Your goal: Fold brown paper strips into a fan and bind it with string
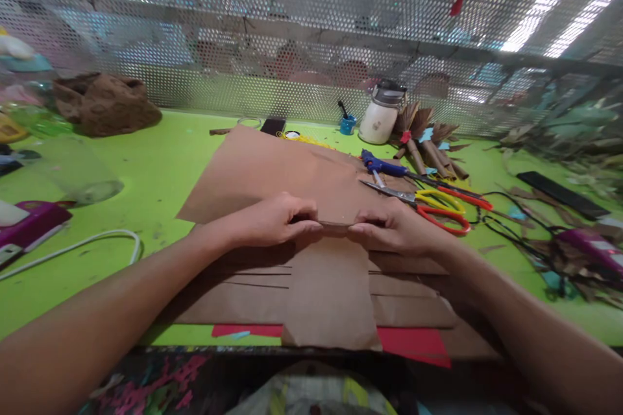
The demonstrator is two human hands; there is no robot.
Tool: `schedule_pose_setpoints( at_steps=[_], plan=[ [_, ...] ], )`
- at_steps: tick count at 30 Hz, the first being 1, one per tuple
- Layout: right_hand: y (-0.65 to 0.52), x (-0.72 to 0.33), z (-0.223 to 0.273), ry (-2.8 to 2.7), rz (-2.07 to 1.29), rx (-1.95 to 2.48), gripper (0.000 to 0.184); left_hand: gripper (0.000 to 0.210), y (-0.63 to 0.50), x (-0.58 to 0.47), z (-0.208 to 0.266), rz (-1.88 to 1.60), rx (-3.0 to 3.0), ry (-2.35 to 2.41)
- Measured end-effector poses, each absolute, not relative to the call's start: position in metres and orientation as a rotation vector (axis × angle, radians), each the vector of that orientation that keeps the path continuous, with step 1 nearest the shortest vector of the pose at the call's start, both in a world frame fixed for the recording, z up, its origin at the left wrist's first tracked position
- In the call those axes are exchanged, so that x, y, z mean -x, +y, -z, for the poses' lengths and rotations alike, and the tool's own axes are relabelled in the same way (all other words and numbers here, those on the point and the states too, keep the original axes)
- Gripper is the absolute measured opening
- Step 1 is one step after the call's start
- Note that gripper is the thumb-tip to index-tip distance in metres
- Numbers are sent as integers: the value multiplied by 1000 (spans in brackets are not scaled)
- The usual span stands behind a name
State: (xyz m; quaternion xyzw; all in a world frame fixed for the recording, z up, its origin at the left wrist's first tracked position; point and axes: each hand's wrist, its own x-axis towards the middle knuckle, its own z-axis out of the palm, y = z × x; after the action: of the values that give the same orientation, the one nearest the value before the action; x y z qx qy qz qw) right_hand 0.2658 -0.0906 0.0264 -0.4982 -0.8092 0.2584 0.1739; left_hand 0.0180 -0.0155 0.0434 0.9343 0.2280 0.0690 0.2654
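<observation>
A strip of brown paper hangs down toward the table's front edge, its far end folded or rolled between my fingers. My left hand pinches the left end of that fold, and my right hand pinches the right end. Under the strip lie several folded brown paper bands. Beyond my hands a larger brown sheet lies flat. Scissors with yellow and red handles and a blue glue gun rest just past my right hand.
At the back stand a white bottle and a small blue pot, near brown paper bundles. A crumpled brown bag sits back left. A white cable crosses the left side. Red paper shows at the front edge.
</observation>
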Motion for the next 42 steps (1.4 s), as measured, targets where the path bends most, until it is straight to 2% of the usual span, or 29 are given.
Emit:
schedule_pose_setpoints(
  at_steps=[5, 9, 12, 16, 20, 25, 30, 34, 39, 42],
  plan=[
    [-87, -273, -28, -2292, -787, 1411, 35, 26, -9, -15, -43, -196, -2319, 577],
    [-85, -279, -30, -2305, -959, 1337, 37, 26, -7, -15, -42, -217, -2178, 560],
    [-80, -285, -27, -2123, -1089, 1322, 40, 26, -7, -14, -45, -265, -2059, 591],
    [-77, -285, -24, -1864, -1022, 1230, 35, 24, -11, -13, -48, -282, -1795, 587],
    [-91, -263, -32, -1988, -1139, 1017, 50, 21, -17, -12, -44, -138, -1563, 483],
    [-107, -237, -39, -2193, -1078, 856, 30, 20, -16, -15, -39, -7, -1613, 335],
    [-108, -237, -38, -2197, -937, 938, 23, 24, -15, -19, -40, 10, -1763, 333],
    [-106, -242, -38, -2122, -900, 1057, 23, 28, -16, -22, -38, -140, -1742, 511],
    [-95, -250, -34, -2097, -1175, 1171, 31, 38, -17, -24, -38, -421, -1589, 751],
    [-88, -254, -28, -2027, -1357, 1116, 32, 41, -14, -24, -38, -484, -1744, 775]
  ],
)
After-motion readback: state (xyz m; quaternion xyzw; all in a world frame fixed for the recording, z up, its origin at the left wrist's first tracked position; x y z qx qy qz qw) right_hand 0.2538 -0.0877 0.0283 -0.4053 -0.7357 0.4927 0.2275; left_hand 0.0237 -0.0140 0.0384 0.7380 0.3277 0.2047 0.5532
